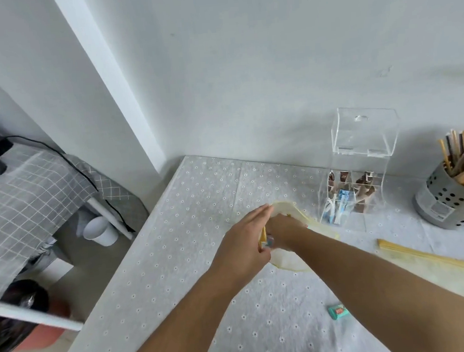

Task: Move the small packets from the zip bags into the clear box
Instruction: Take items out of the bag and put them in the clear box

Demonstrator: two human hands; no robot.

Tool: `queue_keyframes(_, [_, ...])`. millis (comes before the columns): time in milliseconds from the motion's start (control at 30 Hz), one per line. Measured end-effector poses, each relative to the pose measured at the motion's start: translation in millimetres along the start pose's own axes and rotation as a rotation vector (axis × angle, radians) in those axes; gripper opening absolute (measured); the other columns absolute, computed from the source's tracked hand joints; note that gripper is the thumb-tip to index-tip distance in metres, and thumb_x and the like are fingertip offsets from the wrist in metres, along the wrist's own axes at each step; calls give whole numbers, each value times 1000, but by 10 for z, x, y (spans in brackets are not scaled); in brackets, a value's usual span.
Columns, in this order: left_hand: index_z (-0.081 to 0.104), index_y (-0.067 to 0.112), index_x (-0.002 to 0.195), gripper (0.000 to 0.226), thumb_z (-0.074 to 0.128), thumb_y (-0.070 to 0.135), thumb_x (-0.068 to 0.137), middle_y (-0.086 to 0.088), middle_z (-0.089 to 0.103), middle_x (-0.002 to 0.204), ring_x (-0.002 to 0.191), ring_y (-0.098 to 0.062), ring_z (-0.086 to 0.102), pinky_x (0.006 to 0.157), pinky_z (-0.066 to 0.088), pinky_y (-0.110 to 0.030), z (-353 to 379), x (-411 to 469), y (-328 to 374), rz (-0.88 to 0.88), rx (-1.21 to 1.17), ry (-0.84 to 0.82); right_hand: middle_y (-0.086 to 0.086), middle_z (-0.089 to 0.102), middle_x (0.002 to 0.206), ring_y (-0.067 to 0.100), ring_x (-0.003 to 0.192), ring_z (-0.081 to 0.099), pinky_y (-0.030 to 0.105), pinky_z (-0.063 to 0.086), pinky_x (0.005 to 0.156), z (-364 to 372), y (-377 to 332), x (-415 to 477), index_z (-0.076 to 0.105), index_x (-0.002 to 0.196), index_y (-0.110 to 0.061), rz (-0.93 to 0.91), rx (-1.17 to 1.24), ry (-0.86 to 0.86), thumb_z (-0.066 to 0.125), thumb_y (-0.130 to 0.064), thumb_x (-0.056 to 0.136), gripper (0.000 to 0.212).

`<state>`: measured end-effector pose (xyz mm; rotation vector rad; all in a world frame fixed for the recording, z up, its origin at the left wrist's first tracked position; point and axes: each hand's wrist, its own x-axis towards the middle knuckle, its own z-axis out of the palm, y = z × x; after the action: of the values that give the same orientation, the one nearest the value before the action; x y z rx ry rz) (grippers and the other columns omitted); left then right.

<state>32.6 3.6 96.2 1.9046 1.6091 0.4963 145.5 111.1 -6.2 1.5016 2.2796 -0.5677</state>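
Observation:
A zip bag (288,259) with a yellow edge lies on the table's middle, partly under both hands. My left hand (242,243) holds its near edge, where a small packet (267,241) shows between the hands. My right hand (284,231) is pushed into the bag's mouth, its fingers hidden. The clear box (352,182) stands behind, lid up, with brown and blue packets inside. A green packet (338,311) lies loose near the front. A second zip bag (434,256) with a yellow strip lies flat at the right.
A perforated metal cup (452,201) holding stick sachets stands at the far right. The table's left edge (116,273) drops to the floor, where a white cup (101,232) sits. A checked cloth (22,199) covers a second table on the left.

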Motion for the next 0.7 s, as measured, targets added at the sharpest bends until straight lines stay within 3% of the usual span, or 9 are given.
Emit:
queue_keyframes(133, [33,28,145,72,55,1,82,19,29,152,115,-25,54,102,45,-28,-2,21,-11,5,-17,1,6,63,98,25,90,63,36,55,80,26,21,27,59,104,-12,-26,-19,24,63,-21,80,26])
queue_keyframes(233, [33,28,145,72,55,1,82,18,30,151,114,-25,54,100,44,-27,-15,39,-23,3,-15,10,4,59,83,21,76,56,29,47,69,-26,35,12,61,90,-11,-80,-18,20,63,-26,81,18])
queue_keyframes(367, [35,25,144,73,58,0,80,15,32,151,114,-27,55,98,44,-25,-31,55,-45,-4,-25,21,7,58,77,20,73,50,30,40,66,-93,65,-46,60,73,-9,-91,142,50,59,-23,85,18])
queue_keyframes(433, [36,25,144,73,59,1,80,15,33,151,114,-26,54,98,44,-23,-23,55,-49,-8,-32,21,10,64,78,15,62,53,21,40,55,-93,104,-68,64,77,-7,-70,287,50,59,-16,87,15])
queue_keyframes(500, [36,25,144,72,59,1,79,15,33,151,114,-25,55,92,43,-16,-4,56,-51,-12,-44,22,5,62,68,7,49,50,13,34,45,-90,117,-95,57,63,-16,-51,367,59,59,-12,88,26])
queue_keyframes(600, [37,25,144,72,59,0,79,15,33,150,111,-24,57,84,42,-10,8,61,-50,-12,-55,31,0,56,59,9,52,49,16,32,47,-98,93,-105,43,52,-27,-31,437,109,58,-6,86,42])
queue_keyframes(700, [37,24,144,72,60,0,79,13,34,151,114,-25,55,96,44,-20,-2,68,-41,-12,-45,42,-13,42,59,7,58,41,15,26,49,-121,32,-112,44,56,-26,-44,320,112,63,-5,83,39])
